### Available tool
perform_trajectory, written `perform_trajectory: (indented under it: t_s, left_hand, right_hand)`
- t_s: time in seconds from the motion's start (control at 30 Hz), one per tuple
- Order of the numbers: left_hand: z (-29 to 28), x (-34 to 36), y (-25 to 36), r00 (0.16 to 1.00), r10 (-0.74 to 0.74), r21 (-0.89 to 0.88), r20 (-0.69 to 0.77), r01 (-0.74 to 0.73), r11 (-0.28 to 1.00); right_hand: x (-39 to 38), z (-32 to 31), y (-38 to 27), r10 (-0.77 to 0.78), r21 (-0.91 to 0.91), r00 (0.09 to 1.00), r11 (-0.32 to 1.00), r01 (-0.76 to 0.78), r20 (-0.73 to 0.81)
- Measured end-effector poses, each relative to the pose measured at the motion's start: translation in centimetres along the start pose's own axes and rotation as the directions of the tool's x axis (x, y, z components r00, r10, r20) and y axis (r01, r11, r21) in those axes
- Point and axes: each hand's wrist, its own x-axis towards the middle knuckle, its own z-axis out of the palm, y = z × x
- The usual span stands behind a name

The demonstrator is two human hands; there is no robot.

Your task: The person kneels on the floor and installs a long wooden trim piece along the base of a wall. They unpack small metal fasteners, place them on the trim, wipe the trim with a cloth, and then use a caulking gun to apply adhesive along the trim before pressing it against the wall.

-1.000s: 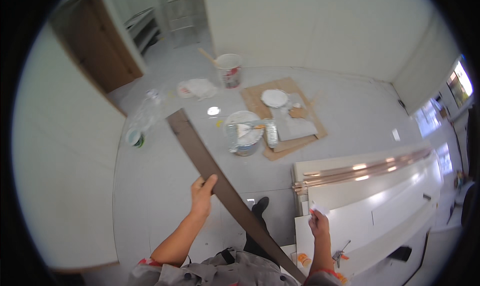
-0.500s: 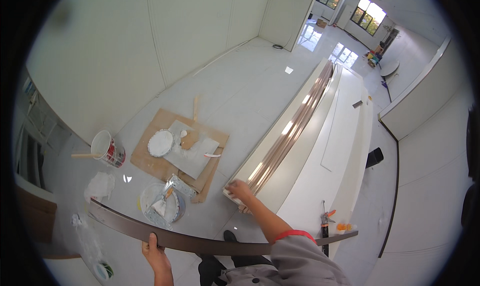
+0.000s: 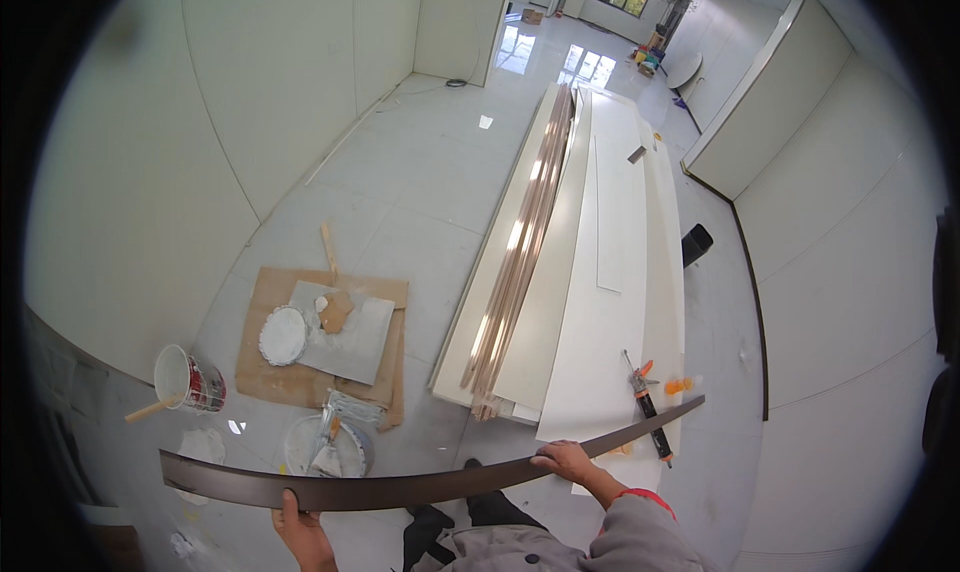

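Dark brown, a long strip [image 3: 400, 494] spans the lower frame from left to right, held between a person's two hands. The left hand [image 3: 303, 540] pinches it, thumb on its face; the right hand [image 3: 566, 459] closes over its upper edge, the wide spacing apparently balancing its length. White panels [image 3: 620, 232] at right seemingly keep a caulking gun [image 3: 642, 382] handy. The left fingers are hidden behind the strip, which partly covers a bucket [image 3: 356, 452]; the right thumb is hard to make out.
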Motion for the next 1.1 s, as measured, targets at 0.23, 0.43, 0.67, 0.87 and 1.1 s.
perform_trajectory:
  t_s: [0.23, 0.43, 0.67, 0.87, 1.1]
  left_hand:
    - [-4.4, 4.4, 6.5, 0.990, 0.129, 0.088, -0.063, -0.124, 0.988]
    - [-4.7, 6.4, 10.2, 0.972, 0.230, 0.003, 0.047, -0.230, 0.973]
    - [3.2, 4.9, 11.3, 0.858, 0.282, -0.013, 0.429, -0.307, 0.952]
    - [10.4, 2.5, 12.5, 0.655, 0.188, 0.054, 0.732, -0.330, 0.942]
    - [9.8, 1.9, 11.1, 0.684, -0.068, 0.253, 0.726, -0.174, 0.952]
  right_hand:
    - [2.1, 0.4, -2.9, 0.047, 0.108, 0.947, 0.990, -0.085, 0.317]
    - [0.2, -2.9, -8.4, 0.002, 0.158, 0.974, 0.987, -0.039, 0.227]
    - [-2.3, -8.6, -12.7, 0.002, 0.190, 0.983, 0.981, 0.033, -0.184]
    - [-5.5, -19.5, -14.6, 0.155, 0.224, 0.750, 0.975, -0.010, -0.643]
    - [-11.5, -29.9, -17.0, 0.001, 0.014, 0.400, 0.999, 0.029, -0.917]
